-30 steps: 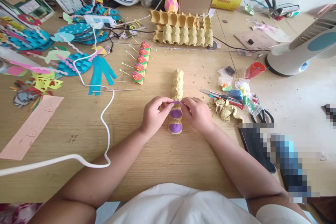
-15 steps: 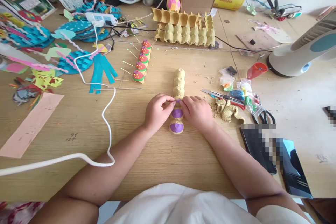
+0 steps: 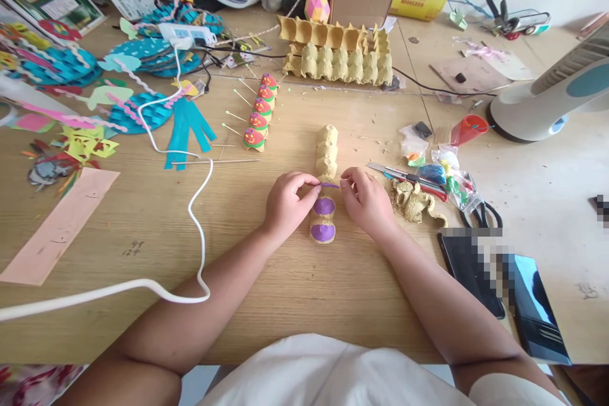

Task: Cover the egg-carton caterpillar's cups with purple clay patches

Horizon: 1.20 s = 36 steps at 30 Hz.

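Observation:
A strip cut from an egg carton [image 3: 327, 143] lies lengthwise in front of me, its bumps facing up. Purple modelling clay [image 3: 323, 232] covers its two nearest bumps. Between thumb and forefinger, my left hand [image 3: 291, 204] pinches a thin purple piece of clay [image 3: 329, 186] over the strip's middle. Just right of that piece, my right hand [image 3: 365, 200] is closed with fingertips together; whether anything is in them is hidden.
A painted carton caterpillar [image 3: 259, 113] with pins stands further left. A utility knife [image 3: 394, 172], carton scraps [image 3: 413, 202], clay bags [image 3: 432, 172] and scissors [image 3: 483, 214] lie right. A white cable [image 3: 202, 235] crosses the left side. Egg cartons [image 3: 345, 63] stand behind.
My right hand has drawn slightly to the right, off the strip, and its fingers have curled. More of the thin purple clay shows. My left hand keeps its pinch.

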Available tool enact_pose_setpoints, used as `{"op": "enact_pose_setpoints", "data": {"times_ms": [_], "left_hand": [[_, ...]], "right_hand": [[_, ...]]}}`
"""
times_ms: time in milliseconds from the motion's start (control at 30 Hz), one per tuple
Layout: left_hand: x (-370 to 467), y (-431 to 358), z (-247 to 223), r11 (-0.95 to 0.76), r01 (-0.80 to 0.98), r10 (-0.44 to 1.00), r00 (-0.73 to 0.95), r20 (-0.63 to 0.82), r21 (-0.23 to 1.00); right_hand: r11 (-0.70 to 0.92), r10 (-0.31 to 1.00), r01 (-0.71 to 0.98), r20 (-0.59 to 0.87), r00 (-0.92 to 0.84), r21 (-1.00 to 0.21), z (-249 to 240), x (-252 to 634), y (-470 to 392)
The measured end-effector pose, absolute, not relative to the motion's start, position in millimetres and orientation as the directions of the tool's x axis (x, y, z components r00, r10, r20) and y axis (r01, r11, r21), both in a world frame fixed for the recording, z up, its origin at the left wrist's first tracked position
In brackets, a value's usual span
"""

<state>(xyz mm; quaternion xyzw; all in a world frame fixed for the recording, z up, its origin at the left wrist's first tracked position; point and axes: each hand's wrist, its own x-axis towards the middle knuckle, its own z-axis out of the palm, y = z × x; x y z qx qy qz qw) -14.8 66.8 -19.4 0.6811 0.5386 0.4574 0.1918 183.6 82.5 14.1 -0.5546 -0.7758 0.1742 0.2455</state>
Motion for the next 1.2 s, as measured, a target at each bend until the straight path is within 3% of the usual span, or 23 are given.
{"op": "enact_pose_setpoints", "data": {"times_ms": [133, 400, 1200], "left_hand": [[-14.7, 67.2, -20.6, -0.351, 0.559, 0.904, -0.005, 0.427, 0.751], [-15.2, 67.4, -22.3, -0.348, 0.553, 0.908, -0.004, 0.419, 0.757], [-14.9, 69.2, -21.8, -0.343, 0.551, 0.909, -0.009, 0.417, 0.760]], "right_hand": [[0.333, 0.943, 0.720, 0.216, -0.254, -0.608, 11.5, 182.5, 81.6], [0.429, 0.903, 0.759, 0.238, -0.357, -0.490, 8.7, 179.0, 82.5], [0.417, 0.909, 0.770, 0.216, -0.356, -0.482, 9.3, 180.0, 85.8]]}}
